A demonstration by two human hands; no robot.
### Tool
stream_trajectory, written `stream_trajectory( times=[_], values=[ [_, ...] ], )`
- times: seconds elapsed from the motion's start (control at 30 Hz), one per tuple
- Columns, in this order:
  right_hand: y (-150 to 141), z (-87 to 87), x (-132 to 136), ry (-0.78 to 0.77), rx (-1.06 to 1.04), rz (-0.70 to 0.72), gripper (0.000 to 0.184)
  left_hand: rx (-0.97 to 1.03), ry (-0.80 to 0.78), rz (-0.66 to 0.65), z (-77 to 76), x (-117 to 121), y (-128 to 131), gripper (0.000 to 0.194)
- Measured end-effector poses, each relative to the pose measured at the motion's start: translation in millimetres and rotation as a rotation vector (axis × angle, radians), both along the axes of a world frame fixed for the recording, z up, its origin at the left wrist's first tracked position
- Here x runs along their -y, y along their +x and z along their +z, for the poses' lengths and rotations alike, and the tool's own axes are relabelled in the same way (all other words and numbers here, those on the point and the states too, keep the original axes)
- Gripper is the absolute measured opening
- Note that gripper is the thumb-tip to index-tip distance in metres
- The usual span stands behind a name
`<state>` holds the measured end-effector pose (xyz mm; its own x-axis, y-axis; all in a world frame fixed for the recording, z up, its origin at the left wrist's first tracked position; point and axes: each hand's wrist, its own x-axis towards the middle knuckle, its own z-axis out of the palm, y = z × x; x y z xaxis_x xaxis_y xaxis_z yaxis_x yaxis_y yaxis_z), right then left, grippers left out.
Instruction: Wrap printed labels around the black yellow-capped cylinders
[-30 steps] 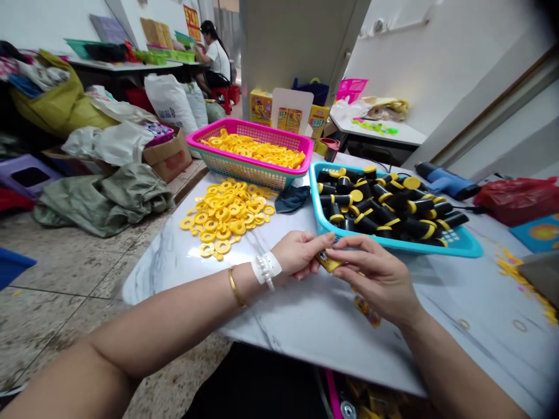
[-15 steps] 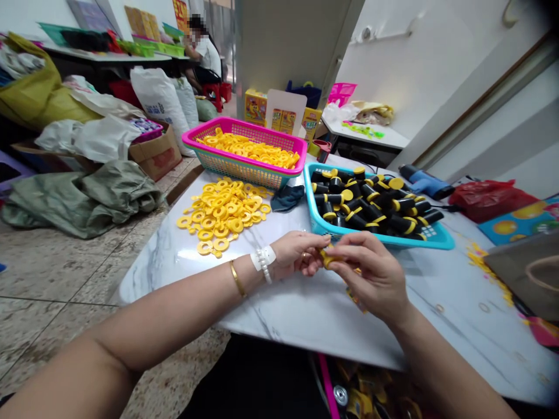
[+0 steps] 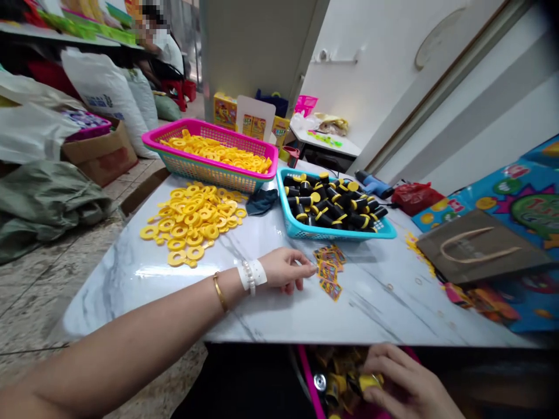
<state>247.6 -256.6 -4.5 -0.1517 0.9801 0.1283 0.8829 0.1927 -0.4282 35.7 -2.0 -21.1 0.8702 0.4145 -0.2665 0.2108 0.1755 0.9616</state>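
My left hand [image 3: 286,270] rests low over the marble-patterned table, index finger stretched out and the others loosely bent, with nothing visible in it. Its fingertip is right beside a small spread of printed stickers [image 3: 328,271]. Below the table edge, my right hand [image 3: 408,381] has its thumb and fingers around a yellow piece [image 3: 370,382], partly hidden by the fingers. That hand is over a pink-rimmed container [image 3: 311,381] holding more yellow and dark pieces. Flat yellow rings with tabs [image 3: 192,218] lie heaped on the table to the left.
A pink basket [image 3: 151,138] of yellow rings stands at the back left. Beside it are a dark cloth [image 3: 262,202] and a blue basket [image 3: 286,224] of black cylinders with yellow caps. A grey paper bag [image 3: 476,256] stands on the right; a person sits far back.
My hands have parted. The right one moved down with a yellow piece to below the table edge; the left stayed above the table, uncovering the stickers. The view has turned right.
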Motion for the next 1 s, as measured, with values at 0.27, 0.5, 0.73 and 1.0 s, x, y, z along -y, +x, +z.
stream_trajectory(
  times=[0.27, 0.5, 0.73, 1.0],
  values=[
    [61, 40.9, -132, 0.534, 0.108, -0.415, 0.017, -0.061, 0.102, 0.047, 3.9, -3, -1, 0.042],
    [87, 35.3, -239, 0.267, 0.019, -0.572, 0.026, -0.059, 0.877, 0.224, -4.5, -3, 3, 0.018],
    [85, 12.8, -229, 0.553, -0.418, -0.519, 0.021, -0.241, 1.169, 0.12, -11.8, 9, 69, 0.022],
    [59, 28.3, -172, 0.412, -1.214, -0.439, 0.022, -0.166, 1.218, 0.108, -9.9, 7, 47, 0.018]
  ],
)
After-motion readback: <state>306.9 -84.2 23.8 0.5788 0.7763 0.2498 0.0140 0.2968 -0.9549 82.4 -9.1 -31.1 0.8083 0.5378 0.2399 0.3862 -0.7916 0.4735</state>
